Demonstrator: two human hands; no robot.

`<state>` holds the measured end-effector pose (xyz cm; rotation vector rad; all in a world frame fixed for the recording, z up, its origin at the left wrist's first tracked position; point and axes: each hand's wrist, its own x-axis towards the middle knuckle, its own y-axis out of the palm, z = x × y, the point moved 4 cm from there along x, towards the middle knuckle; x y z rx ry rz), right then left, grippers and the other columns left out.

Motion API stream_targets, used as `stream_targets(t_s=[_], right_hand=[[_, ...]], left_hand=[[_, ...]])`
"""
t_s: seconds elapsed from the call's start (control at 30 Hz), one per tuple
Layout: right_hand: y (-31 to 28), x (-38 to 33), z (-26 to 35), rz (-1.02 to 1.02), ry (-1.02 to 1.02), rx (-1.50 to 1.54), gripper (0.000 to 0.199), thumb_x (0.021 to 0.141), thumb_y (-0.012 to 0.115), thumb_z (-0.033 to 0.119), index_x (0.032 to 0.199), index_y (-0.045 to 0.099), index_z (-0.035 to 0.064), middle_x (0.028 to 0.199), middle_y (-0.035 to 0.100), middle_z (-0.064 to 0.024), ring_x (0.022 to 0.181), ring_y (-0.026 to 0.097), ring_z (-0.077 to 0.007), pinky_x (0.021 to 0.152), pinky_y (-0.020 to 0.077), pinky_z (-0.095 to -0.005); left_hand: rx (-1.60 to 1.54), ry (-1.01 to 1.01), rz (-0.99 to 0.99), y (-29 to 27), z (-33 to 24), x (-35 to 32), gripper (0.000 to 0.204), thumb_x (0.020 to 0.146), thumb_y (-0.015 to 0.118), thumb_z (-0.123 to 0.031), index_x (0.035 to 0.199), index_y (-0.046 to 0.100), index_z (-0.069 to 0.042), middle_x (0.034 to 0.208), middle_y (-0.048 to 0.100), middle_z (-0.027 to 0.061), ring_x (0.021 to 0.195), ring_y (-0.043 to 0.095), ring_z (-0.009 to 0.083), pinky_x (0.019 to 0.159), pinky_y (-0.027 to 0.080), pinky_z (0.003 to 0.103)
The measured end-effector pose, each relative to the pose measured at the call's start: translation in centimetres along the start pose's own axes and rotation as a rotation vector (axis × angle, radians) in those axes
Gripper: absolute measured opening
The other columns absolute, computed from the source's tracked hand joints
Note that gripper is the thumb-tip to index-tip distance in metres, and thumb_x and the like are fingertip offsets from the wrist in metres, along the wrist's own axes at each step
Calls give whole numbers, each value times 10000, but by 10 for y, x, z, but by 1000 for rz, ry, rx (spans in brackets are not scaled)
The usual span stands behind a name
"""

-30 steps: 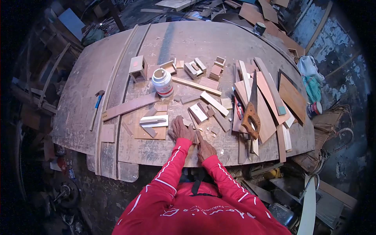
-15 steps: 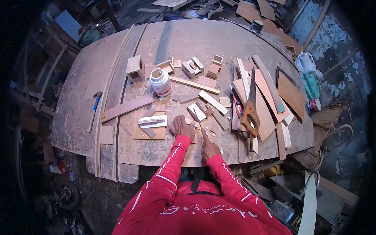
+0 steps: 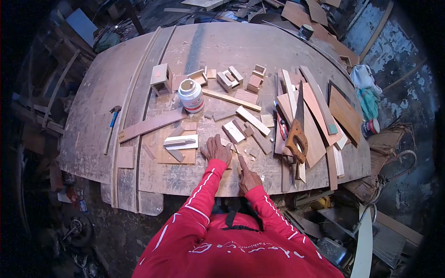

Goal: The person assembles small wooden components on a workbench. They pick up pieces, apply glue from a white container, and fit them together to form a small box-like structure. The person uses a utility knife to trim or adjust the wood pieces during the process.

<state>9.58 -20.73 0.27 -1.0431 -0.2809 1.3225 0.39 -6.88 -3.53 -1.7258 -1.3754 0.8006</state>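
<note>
Right hand [image 3: 249, 177] nearest the bench edge, index finger stretched forward along a small pale wood piece [image 3: 240, 163], other fingers curled. Left hand [image 3: 216, 149] just beyond, flat, fingers spread, pressing the board. Piece between both hands, long axis pointing away; handsaw [image 3: 296, 132] farther right.

A single head-worn fisheye camera looks steeply down from above the person's red-sleeved shoulders onto a broad, worn wooden workbench [image 3: 106, 139], taking it in whole from moderate height. Straight edges bow toward the dark rim. Forearms enter from the lower edge; cluttered workshop floor rings the bench.
</note>
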Motion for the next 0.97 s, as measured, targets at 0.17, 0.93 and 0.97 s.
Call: stream_targets(t_s=[0.17, 0.93, 0.97], right_hand=[[-2, -5, -1, -3, -3, -14, 861, 754, 532, 58, 1489, 139, 276, 820, 648, -229, 760, 629, -411, 675, 472, -499], [5, -14, -6, 2, -19, -29, 780, 859, 461, 107, 1491, 47, 300, 775, 644, -259, 688, 628, -437, 655, 479, -531], [4, -13, -6, 30, 11, -46, 759, 879, 462, 130, 1492, 47, 298, 777, 647, -256, 696, 629, -438, 677, 481, -523]], left_hand=[[23, 50, 17, -9, -5, -3, 513, 811, 604, -324, 1270, 468, -138, 1245, 493, 80, 1266, 345, 262, 1030, 144, 663], [48, -89, 105, -1, 0, 6, 726, 795, 631, -416, 1360, 311, -90, 1285, 445, 106, 1299, 304, 282, 1055, 130, 629], [52, -120, 156, 0, 1, 7, 774, 802, 625, -418, 1413, 262, -111, 1322, 422, 103, 1319, 281, 287, 1069, 113, 622]])
